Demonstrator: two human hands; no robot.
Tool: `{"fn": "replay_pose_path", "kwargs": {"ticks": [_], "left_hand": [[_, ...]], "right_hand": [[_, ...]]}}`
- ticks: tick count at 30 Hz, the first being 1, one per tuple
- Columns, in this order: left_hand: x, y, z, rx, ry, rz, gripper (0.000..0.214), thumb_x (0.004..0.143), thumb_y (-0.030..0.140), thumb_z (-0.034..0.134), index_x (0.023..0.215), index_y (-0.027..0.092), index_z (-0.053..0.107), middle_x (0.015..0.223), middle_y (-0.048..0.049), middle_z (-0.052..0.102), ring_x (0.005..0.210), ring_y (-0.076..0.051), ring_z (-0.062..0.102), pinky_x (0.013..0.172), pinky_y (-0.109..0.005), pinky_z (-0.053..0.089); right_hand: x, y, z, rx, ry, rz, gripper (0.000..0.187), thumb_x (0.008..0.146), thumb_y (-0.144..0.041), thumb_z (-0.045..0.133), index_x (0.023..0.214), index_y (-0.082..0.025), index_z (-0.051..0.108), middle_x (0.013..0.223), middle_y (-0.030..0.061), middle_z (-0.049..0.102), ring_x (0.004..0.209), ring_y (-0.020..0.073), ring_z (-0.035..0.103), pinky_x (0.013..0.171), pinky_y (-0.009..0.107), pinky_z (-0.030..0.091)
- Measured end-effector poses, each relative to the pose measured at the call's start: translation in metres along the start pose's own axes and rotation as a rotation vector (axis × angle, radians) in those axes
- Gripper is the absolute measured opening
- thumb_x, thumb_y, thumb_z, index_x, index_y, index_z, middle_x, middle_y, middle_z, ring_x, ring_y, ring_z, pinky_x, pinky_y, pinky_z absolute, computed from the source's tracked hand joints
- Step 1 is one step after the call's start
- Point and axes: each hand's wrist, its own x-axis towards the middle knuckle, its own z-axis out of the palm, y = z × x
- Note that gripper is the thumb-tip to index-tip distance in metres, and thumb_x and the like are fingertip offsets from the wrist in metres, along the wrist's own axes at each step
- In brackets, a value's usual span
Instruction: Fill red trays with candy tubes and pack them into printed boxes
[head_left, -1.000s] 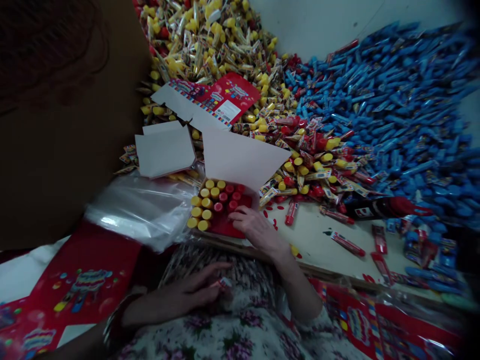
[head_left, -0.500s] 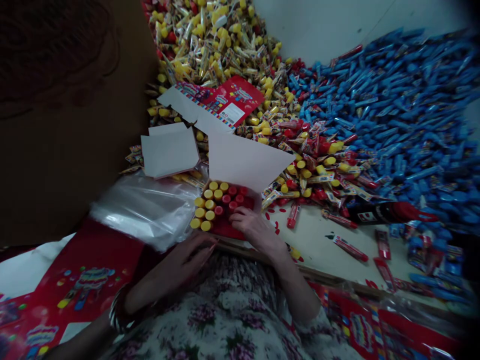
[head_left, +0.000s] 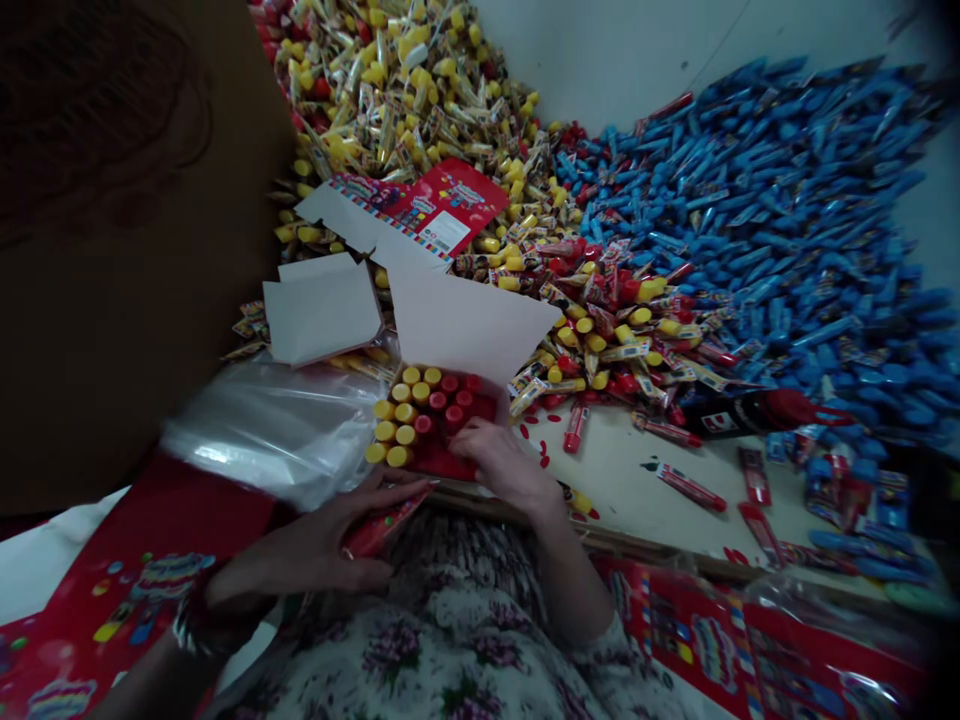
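My right hand point(head_left: 499, 465) rests on the near right of an open carton point(head_left: 442, 465), its fingers against the red-capped tubes. The carton has a red inside and a raised white lid point(head_left: 465, 325). Upright tubes with yellow caps point(head_left: 394, 430) and red caps point(head_left: 450, 400) stand packed in rows within it. My left hand point(head_left: 322, 545) is just off the carton's near edge, gripping a red wrapped candy tube point(head_left: 382, 527). Its far end is hidden by my fingers. My lap, in a floral cloth, lies below both hands.
Heaped yellow point(head_left: 405, 90) and blue point(head_left: 757, 230) candy tubes fill the background, with red ones between. A plastic bag point(head_left: 270, 435) lies left of the carton. Flat printed cartons point(head_left: 442, 210) lie beyond it, and a brown board point(head_left: 127, 250) rises at the left.
My left hand has moved up from my lap to the carton's near edge, with the red tube now showing in its grip. My right hand stays on the carton.
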Motion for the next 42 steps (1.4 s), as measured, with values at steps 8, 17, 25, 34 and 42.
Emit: {"fn": "replay_pose_path", "kwargs": {"ticks": [8,17,25,34,42], "left_hand": [[0.017,-0.003,0.009,0.192,0.4,0.032,0.04,0.086,0.037,0.05,0.123,0.023,0.057,0.121,-0.0071,0.06,0.113,-0.021,0.056,0.1,-0.034,0.042],[0.036,-0.004,0.02,0.503,0.618,0.059,0.018,0.091,0.03,0.043,0.099,0.02,0.055,0.1,-0.0055,0.061,0.089,-0.019,0.061,0.078,-0.032,0.049],[0.065,0.001,0.013,0.859,0.448,0.174,0.027,0.089,0.006,0.034,0.106,0.013,0.054,0.107,-0.011,0.054,0.099,-0.023,0.05,0.09,-0.039,0.045],[0.092,-0.023,-0.001,1.044,0.318,0.229,0.029,0.082,0.007,0.047,0.108,0.014,0.058,0.11,-0.0109,0.061,0.102,-0.026,0.049,0.088,-0.04,0.041],[0.094,-0.043,-0.005,0.884,0.324,0.248,0.032,0.081,0.004,0.041,0.1,0.021,0.061,0.106,-0.0043,0.066,0.104,-0.021,0.054,0.104,-0.045,0.026]], "right_hand": [[0.012,0.001,0.005,-0.054,-0.05,0.052,0.031,0.081,0.002,0.049,0.094,-0.018,0.068,0.096,0.0051,0.067,0.097,0.0179,0.057,0.084,0.03,0.043],[0.03,-0.003,0.002,-0.225,0.217,-0.105,0.031,0.091,-0.015,0.051,0.118,-0.024,0.062,0.122,0.0061,0.061,0.119,0.0242,0.041,0.099,0.044,0.034],[0.027,0.011,0.002,-0.242,0.29,0.033,0.03,0.087,-0.018,0.059,0.113,-0.03,0.066,0.119,0.0043,0.058,0.117,0.0243,0.041,0.103,0.045,0.029],[0.009,0.019,0.008,-0.09,0.513,0.068,0.024,0.092,-0.033,0.054,0.111,-0.029,0.069,0.115,0.0052,0.06,0.11,0.0219,0.047,0.099,0.041,0.037],[-0.053,0.038,0.039,0.15,0.97,0.283,0.023,0.092,-0.02,0.051,0.104,-0.024,0.07,0.093,0.005,0.067,0.093,0.0177,0.059,0.086,0.035,0.048]]}}
